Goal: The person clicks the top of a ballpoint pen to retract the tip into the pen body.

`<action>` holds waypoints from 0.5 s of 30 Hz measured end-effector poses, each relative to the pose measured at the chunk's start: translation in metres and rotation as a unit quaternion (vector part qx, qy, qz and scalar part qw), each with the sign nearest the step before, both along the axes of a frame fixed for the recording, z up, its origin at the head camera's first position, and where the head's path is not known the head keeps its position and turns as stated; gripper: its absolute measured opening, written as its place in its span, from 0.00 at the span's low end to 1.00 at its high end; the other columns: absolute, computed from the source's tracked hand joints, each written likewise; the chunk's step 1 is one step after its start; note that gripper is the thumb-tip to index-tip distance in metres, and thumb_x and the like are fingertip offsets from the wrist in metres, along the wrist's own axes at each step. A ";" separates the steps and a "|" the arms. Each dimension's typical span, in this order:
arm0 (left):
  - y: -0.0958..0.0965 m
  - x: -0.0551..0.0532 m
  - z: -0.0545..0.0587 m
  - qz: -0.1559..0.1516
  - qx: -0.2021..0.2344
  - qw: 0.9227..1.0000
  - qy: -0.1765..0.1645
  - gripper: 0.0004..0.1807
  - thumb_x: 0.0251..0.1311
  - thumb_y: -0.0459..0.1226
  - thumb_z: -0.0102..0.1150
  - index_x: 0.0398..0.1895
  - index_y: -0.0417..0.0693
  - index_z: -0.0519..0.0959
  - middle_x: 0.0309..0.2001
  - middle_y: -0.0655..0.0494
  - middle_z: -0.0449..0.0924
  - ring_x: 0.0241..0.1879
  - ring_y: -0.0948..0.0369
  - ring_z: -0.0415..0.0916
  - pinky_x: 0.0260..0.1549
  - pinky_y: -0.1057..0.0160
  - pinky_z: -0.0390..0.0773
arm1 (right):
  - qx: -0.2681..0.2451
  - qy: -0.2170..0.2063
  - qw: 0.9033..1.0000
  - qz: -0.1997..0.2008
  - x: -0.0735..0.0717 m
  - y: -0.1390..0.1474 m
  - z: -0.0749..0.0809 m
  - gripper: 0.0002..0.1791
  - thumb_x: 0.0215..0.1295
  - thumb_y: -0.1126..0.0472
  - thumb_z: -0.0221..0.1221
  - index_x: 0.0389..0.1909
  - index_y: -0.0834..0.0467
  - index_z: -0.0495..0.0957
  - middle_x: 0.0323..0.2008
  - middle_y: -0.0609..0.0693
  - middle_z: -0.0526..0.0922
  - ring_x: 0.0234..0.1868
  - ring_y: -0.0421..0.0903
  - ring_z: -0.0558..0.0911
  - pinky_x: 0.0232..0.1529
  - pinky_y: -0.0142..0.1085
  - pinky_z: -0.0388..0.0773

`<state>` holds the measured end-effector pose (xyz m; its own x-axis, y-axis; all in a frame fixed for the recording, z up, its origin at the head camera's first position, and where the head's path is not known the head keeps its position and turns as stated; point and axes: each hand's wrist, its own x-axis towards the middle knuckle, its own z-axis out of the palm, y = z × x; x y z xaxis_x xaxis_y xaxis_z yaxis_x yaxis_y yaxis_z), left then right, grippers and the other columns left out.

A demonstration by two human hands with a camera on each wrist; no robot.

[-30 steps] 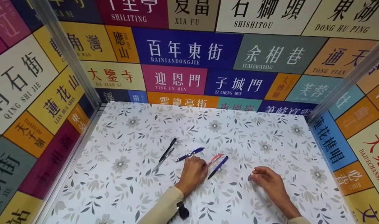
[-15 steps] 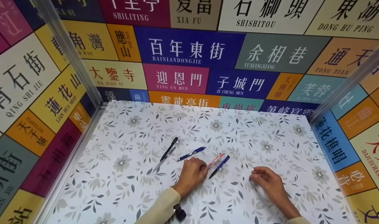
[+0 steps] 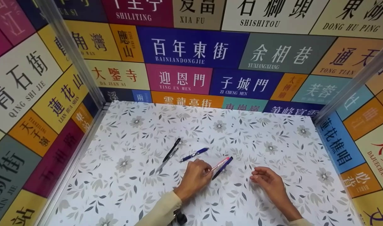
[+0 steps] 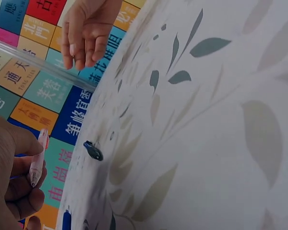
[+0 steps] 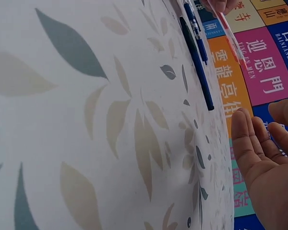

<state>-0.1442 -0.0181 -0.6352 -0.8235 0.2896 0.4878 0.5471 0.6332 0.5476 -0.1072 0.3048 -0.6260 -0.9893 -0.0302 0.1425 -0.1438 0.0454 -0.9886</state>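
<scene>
Landmark = blue-black pen [image 3: 222, 168], lying on the desk [image 3: 270, 131], dark tip twd the person, blue end away, at a slant.

L hand [image 3: 196, 175] sits just L of the blue-black pen, pinching the pink pen [image 4: 37, 163] btwn thumb & fingers; clicker/tip detail too small to be sure of. In the head view the pink pen's far end overlaps the far end of the blue-black pen; in the R wrist view they're apart, the pink one raised off the desk w/ lettered panels [image 3: 191, 47] behind it.

R hand [image 3: 269, 182] is well R of the blue-black pen, thumb apart from the fingers, which are relaxed & slightly bent, palm partly showing in its own wrist view.

Also L of the blue-black pen & a bit farther from the person: blue-and-clear pen [image 3: 194, 154], near L hand's knuckles. Farther L still: black pen [image 3: 172, 149] & a grey see-through pen [image 3: 166, 161], close alongside each other; can't tell if touching.

Pale sleeve [image 3: 161, 208] & small black device [image 3: 180, 216] at L wrist, both nearer the person than the blue-black pen.
</scene>
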 end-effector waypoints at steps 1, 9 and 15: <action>0.000 0.001 0.001 -0.002 0.001 1.000 0.001 0.03 0.62 0.37 0.74 0.32 0.48 0.91 0.30 0.60 0.87 0.35 0.60 0.82 0.39 0.62 0.70 | -0.001 0.001 1.000 0.001 0.000 -0.002 0.001 0.16 0.72 0.81 0.62 0.58 0.81 0.76 0.47 0.76 0.84 0.44 0.48 0.92 0.47 0.38 0.90; 0.003 0.008 0.010 -0.012 0.005 1.000 0.013 0.01 0.60 0.35 0.75 0.33 0.50 0.91 0.31 0.60 0.87 0.37 0.59 0.82 0.41 0.63 0.70 | 0.010 -0.009 1.000 0.004 0.005 -0.012 0.015 0.19 0.73 0.80 0.62 0.62 0.80 0.75 0.49 0.76 0.83 0.45 0.49 0.92 0.47 0.40 0.90; 0.006 0.011 0.012 -0.016 0.013 1.000 0.013 0.03 0.61 0.34 0.77 0.34 0.50 0.91 0.31 0.61 0.87 0.37 0.62 0.81 0.41 0.65 0.69 | 0.003 -0.029 1.000 0.005 0.007 -0.018 0.022 0.21 0.74 0.78 0.63 0.65 0.77 0.76 0.50 0.74 0.83 0.46 0.52 0.92 0.47 0.41 0.90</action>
<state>-0.1329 -0.0117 -0.6229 -0.8008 0.3020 0.5173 0.5811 0.6011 0.5486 -0.0998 0.2865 -0.6044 -0.9955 -0.0409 0.0850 -0.0870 0.0508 -0.9949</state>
